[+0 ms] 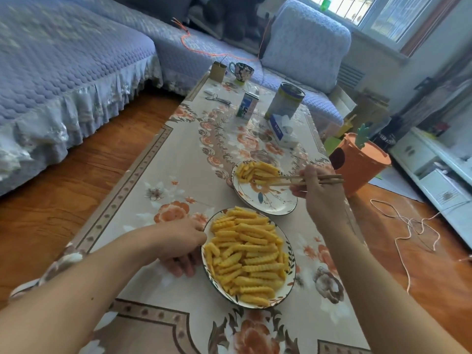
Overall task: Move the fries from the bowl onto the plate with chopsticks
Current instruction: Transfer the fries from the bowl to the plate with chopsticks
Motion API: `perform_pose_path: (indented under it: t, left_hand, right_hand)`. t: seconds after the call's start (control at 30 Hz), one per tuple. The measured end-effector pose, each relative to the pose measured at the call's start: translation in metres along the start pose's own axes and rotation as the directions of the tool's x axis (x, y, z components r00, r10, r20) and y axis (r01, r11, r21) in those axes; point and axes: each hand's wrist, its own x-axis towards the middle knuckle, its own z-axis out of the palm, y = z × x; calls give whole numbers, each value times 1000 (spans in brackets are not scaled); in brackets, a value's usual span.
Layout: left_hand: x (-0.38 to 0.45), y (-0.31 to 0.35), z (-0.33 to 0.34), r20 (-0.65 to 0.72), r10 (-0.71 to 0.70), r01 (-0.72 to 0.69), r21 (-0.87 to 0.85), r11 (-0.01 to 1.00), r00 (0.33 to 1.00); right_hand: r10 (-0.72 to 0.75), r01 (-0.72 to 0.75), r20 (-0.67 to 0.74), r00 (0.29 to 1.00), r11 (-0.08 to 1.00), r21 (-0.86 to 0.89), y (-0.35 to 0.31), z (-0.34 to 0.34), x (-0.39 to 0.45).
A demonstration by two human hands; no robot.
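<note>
Mostly the fries lie heaped in the near bowl, long axes across; a smaller heap sits on the far part of the plate. One bowl, one plate, one pair of chopsticks. The right hand grips the chopsticks, tips at the plate's fries, so the bowl lies back toward the person. The left hand is nearer; its fingers hold the bowl's rim on the surface.

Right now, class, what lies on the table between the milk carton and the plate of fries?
Head view: only flowered tablecloth between milk carton and plate; the tissue box sits off to the side.
</note>
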Motion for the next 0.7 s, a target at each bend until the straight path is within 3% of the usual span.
perform_pose_path:
  t: [0.23,0.47,0.57,0.7]
  left_hand:
    - [-1,-5,-5,10,2,-1,-56,998,1000]
    - [-2,0,-4,16,1,0,-37,999,1000]
    - [-2,0,-3,17,4,-3,-29,1000,1000]
    - [-2,-2,-4,12,-4,5,-25,1000,1000]
  right_hand:
    - [74,-74,4,997,997,-15,18,16,30]
    - [71,-69,-40,997,996,48,0,0,0]
    - [20,-34,73,997,979,201,-29,-6,-26]
    - [-24,-45,331,944,979,199,-51,-2,-56]
